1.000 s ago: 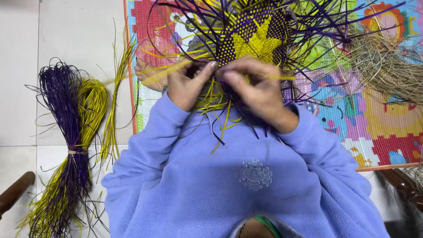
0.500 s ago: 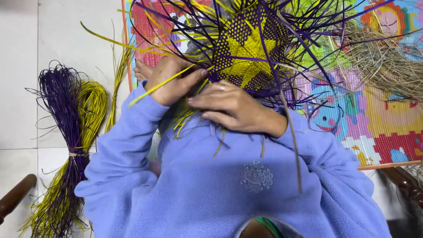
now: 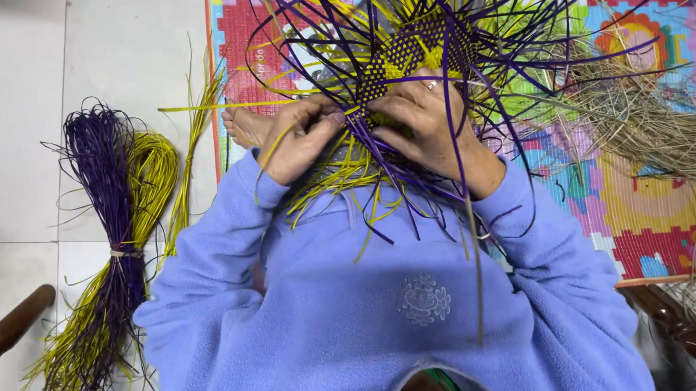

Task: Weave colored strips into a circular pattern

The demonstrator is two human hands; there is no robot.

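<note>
Purple-yellow woven piece (image 3: 420,53) (strands loose)

1. Left hand (image 3: 301,138): raised before the chest, fingers curled in a pinch, knuckles outward.
2. Right hand (image 3: 428,124): just beside it, fingers bent and closed, a ring on one finger.
3. Both forearms angle inward, sleeves to the wrists.

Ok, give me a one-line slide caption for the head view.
Both hands, left and right, grip a purple-and-yellow woven piece above a colourful mat; tied strand bundle lies on the floor.
</note>
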